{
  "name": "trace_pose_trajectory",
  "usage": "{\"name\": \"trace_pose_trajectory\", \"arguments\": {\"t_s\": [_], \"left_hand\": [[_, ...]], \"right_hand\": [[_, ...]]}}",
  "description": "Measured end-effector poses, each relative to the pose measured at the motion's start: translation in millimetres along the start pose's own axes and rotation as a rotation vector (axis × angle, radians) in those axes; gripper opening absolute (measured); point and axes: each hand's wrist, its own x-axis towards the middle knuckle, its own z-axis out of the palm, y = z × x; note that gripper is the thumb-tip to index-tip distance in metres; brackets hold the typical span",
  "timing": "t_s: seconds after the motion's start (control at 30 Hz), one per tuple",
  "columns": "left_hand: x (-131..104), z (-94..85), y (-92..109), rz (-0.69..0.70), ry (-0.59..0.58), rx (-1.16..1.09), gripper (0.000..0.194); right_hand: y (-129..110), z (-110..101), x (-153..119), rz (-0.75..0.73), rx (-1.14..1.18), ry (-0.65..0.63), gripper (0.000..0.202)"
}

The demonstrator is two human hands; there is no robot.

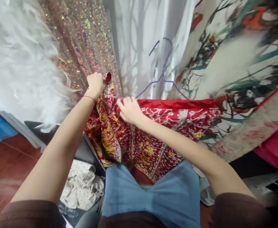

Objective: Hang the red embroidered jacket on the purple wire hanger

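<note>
A red skirt (pixel 153 148) with silver and gold embroidery hangs spread in front of me, its plain red waistband (pixel 177 104) along the top. My left hand (pixel 95 85) is closed round the gathered left end of the skirt, and a rolled bit of cloth pokes out beside the fist. Nearer the middle, my right hand (pixel 129 109) pinches the waistband, fingers bent over its top edge. Behind the waistband rises a purple wire hanger (pixel 164 74); its lower part is hidden by the skirt. The hanger's hook is uppermost, in front of white curtain-like fabric.
White feathery fabric (pixel 22 57) and a sequined cloth (pixel 82 41) hang at the left. Floral-patterned fabric (pixel 215 69) hangs at the right. Below lies a crumpled white dotted cloth (pixel 82 185). Magenta fabric (pixel 275 148) shows at the right edge.
</note>
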Motion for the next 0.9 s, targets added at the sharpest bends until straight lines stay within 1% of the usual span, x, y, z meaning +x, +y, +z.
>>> {"name": "trace_pose_trajectory", "arguments": {"t_s": [0.07, 0.13, 0.23, 0.33, 0.43, 0.47, 0.53, 0.6, 0.63, 0.7, 0.73, 0.77, 0.8, 0.83, 0.87, 0.9], "left_hand": [[9.2, 10.7, 8.2, 0.018, 0.045, 0.086, 0.041], [16.0, 20.7, 9.9, 0.030, 0.074, 0.168, 0.039], [23.1, 28.9, -0.1, 0.038, 0.077, 0.208, 0.040], [30.7, 27.0, -17.5, 0.012, 0.083, 0.208, 0.041], [40.3, 21.6, -27.7, -0.063, 0.102, 0.193, 0.044], [43.1, 20.3, -27.1, -0.085, 0.094, 0.187, 0.046], [45.2, 18.4, -19.1, -0.088, 0.048, 0.167, 0.056], [40.0, 16.0, -3.5, -0.022, -0.005, 0.150, 0.067], [34.2, 13.8, 5.8, 0.052, -0.039, 0.126, 0.070], [18.1, 7.1, 23.4, 0.268, -0.137, 0.028, 0.064], [9.0, 2.4, 30.6, 0.410, -0.219, -0.068, 0.057], [0.1, -3.1, 36.3, 0.524, -0.298, -0.168, 0.051], [-7.9, -9.1, 40.4, 0.611, -0.363, -0.278, 0.047], [-14.6, -15.5, 43.2, 0.678, -0.431, -0.381, 0.043], [-19.6, -21.8, 45.1, 0.724, -0.492, -0.471, 0.041], [-22.9, -27.7, 46.7, 0.758, -0.547, -0.545, 0.040]], "right_hand": [[3.7, -15.0, -11.8, -0.091, 0.028, 0.004, 0.043], [8.1, -27.8, -19.2, -0.162, 0.058, 0.014, 0.041], [13.6, -42.6, -28.0, -0.237, 0.103, 0.030, 0.040], [16.7, -54.2, -37.1, -0.286, 0.159, 0.041, 0.037], [19.1, -56.7, -41.9, -0.337, 0.205, 0.048, 0.036], [20.2, -54.1, -41.4, -0.352, 0.212, 0.050, 0.037], [23.4, -44.8, -36.6, -0.361, 0.214, 0.061, 0.037], [29.3, -34.7, -29.4, -0.357, 0.214, 0.070, 0.038], [34.0, -31.7, -26.5, -0.367, 0.227, 0.078, 0.039], [48.6, -32.7, -25.8, -0.414, 0.301, 0.128, 0.040], [59.1, -36.6, -29.1, -0.412, 0.358, 0.188, 0.039], [71.9, -42.0, -34.9, -0.365, 0.423, 0.273, 0.038], [87.0, -48.2, -42.7, -0.236, 0.487, 0.384, 0.034], [103.9, -54.5, -51.5, -0.009, 0.534, 0.506, 0.031], [122.1, -60.3, -60.3, 0.262, 0.564, 0.579, 0.031], [140.6, -65.4, -67.8, 0.493, 0.598, 0.544, 0.032]]}}
